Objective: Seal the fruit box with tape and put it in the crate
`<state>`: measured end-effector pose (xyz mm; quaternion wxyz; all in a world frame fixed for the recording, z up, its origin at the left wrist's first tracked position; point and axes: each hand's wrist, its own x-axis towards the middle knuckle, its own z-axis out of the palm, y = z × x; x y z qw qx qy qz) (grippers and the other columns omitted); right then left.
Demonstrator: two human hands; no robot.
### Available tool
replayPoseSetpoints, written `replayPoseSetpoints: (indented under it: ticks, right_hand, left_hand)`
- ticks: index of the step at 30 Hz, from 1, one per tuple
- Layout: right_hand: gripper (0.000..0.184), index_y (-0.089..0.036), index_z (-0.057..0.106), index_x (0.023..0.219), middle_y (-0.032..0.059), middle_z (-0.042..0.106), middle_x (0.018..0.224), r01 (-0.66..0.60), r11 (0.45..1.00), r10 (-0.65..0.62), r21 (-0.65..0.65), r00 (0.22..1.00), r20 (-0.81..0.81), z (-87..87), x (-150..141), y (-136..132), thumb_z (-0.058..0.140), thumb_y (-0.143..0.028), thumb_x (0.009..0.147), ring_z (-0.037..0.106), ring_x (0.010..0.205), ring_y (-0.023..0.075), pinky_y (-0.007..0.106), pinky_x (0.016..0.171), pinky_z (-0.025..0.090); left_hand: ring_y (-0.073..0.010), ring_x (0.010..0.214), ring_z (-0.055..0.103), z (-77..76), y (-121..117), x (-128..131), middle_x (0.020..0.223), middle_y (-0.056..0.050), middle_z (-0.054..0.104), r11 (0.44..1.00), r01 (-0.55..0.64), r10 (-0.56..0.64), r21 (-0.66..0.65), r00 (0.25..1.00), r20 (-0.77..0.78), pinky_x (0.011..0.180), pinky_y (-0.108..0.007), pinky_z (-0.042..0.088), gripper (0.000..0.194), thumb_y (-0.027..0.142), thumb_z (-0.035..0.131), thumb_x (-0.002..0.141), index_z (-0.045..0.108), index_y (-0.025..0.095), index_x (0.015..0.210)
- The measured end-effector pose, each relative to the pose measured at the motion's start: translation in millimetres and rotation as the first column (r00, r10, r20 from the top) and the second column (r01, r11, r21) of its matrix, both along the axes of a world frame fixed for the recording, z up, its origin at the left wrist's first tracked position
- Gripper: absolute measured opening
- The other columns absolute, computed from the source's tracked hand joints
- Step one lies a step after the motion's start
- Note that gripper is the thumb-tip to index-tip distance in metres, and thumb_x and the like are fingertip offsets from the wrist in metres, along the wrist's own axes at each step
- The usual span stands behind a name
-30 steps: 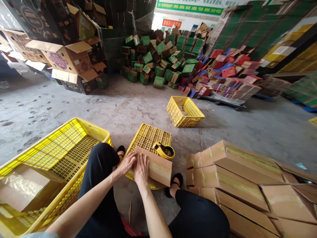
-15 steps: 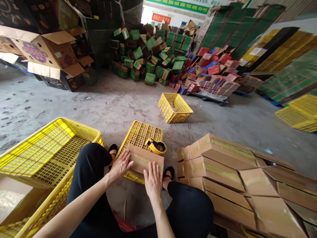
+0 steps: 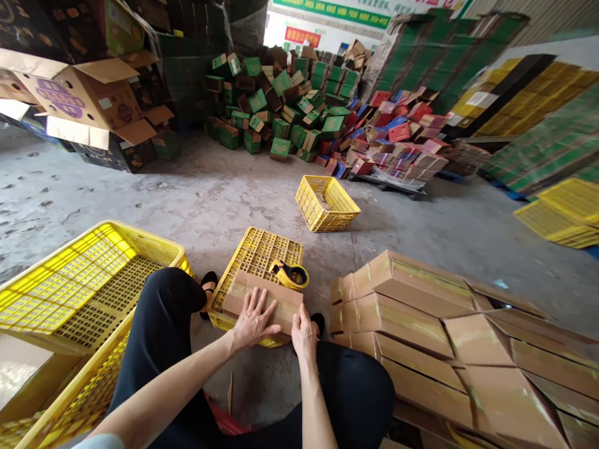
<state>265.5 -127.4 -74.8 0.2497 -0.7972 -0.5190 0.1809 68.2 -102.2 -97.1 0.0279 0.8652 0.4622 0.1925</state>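
At far left, on the grey concrete floor, I log a long yellow plastic mesh crate, open at the top, with a folded-looking brown cardboard piece inside its near end. Right of it, between the wearer's black-trousered knees, I note a low yellow plastic crate, gridded face up. On its near edge sits a plain brown oblong cardboard box. Long axis: crosswise to the wearer, slanting, with the left end farther off and the right end nearer. Appearance: flat top, closed, a shiny strip of tape running lengthwise.

Left hand: palm down on the box's top, fingers spread wide, pressing or resting, gripping nothing. Behind the box, I record a yellow-and-black tape dispenser lying on the crate. Right hand: fingers held close together against the box's right end; from my view I cannot tell whether they pinch it. Farther out, a small yellow plastic crate stands on the floor. At right, beside the wearer's knee, I see stacked brown taped cardboard boxes.
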Motion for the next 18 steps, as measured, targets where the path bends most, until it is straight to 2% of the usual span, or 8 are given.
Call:
replayPoseSetpoints:
  ticks: [2,4,8,11,13,16,18]
  right_hand:
    - [0.061,-0.006,0.062,0.147,0.0212,0.066,0.145,0.014,1.000,-0.014,-0.018,1.000,-0.018,0.3,7,4,0.040,-0.031,0.096,0.068,0.129,0.0301,0.039,0.112,0.050]
    - [0.066,-0.006,0.055,0.153,0.0205,0.069,0.141,0.024,0.999,-0.025,-0.034,0.999,-0.045,-0.9,12,5,0.040,-0.034,0.095,0.071,0.123,0.0301,0.039,0.108,0.052]
    - [0.074,-0.008,0.039,0.163,0.0166,0.074,0.134,0.028,0.999,-0.032,-0.043,0.995,-0.096,-6.0,15,3,0.036,-0.041,0.097,0.073,0.116,0.0275,0.036,0.099,0.056]
    - [0.069,-0.011,0.051,0.158,0.0171,0.073,0.136,0.041,0.999,-0.041,-0.008,0.995,-0.086,-9.6,11,-1,0.034,-0.043,0.099,0.071,0.117,0.0293,0.037,0.097,0.055]
    - [0.066,-0.011,0.057,0.153,0.0187,0.076,0.128,0.060,0.998,-0.059,0.020,0.996,-0.064,-9.9,8,-4,0.031,-0.044,0.102,0.072,0.110,0.0308,0.038,0.093,0.055]
    - [0.063,-0.010,0.060,0.150,0.0202,0.080,0.109,0.067,0.997,-0.067,0.049,0.998,-0.016,-6.3,6,-9,0.030,-0.041,0.105,0.073,0.097,0.0305,0.035,0.083,0.055]
    - [0.057,-0.010,0.060,0.151,0.0205,0.079,0.109,0.039,0.997,-0.041,0.068,0.999,0.027,-2.8,5,-13,0.033,-0.035,0.107,0.074,0.096,0.0287,0.033,0.082,0.055]
  left_hand:
    - [-0.0493,0.155,0.030,1.4,-7,17,0.168,-0.020,0.038,0.998,0.054,-0.054,-0.010,0.999,0.000,0.119,-0.067,0.033,0.080,0.079,0.046,0.096,0.053,0.028,0.157]
    - [-0.0475,0.156,0.031,2.5,-14,29,0.169,-0.018,0.037,0.994,0.111,-0.111,-0.020,0.994,0.000,0.120,-0.066,0.032,0.082,0.081,0.043,0.096,0.050,0.029,0.159]
    - [-0.0416,0.157,0.031,4.3,-18,32,0.171,-0.011,0.036,0.986,0.164,-0.164,-0.033,0.986,0.001,0.123,-0.059,0.033,0.079,0.079,0.042,0.098,0.046,0.031,0.161]
    - [-0.0314,0.156,0.037,6.9,-9,16,0.169,-0.005,0.040,0.982,0.184,-0.184,-0.043,0.983,0.003,0.123,-0.048,0.036,0.067,0.070,0.041,0.104,0.047,0.033,0.160]
    - [-0.0268,0.154,0.041,9.0,0,1,0.169,-0.004,0.041,0.985,0.168,-0.168,-0.047,0.986,0.001,0.124,-0.045,0.036,0.063,0.065,0.039,0.107,0.046,0.033,0.160]
    - [-0.0271,0.155,0.040,10.4,14,-27,0.169,-0.006,0.039,0.994,0.104,-0.105,-0.043,0.994,-0.021,0.124,-0.046,0.035,0.060,0.061,0.040,0.108,0.046,0.031,0.160]
    - [-0.0290,0.155,0.040,9.0,23,-47,0.169,-0.007,0.039,0.998,0.042,-0.044,-0.043,0.998,-0.039,0.124,-0.048,0.035,0.059,0.058,0.041,0.109,0.047,0.030,0.160]
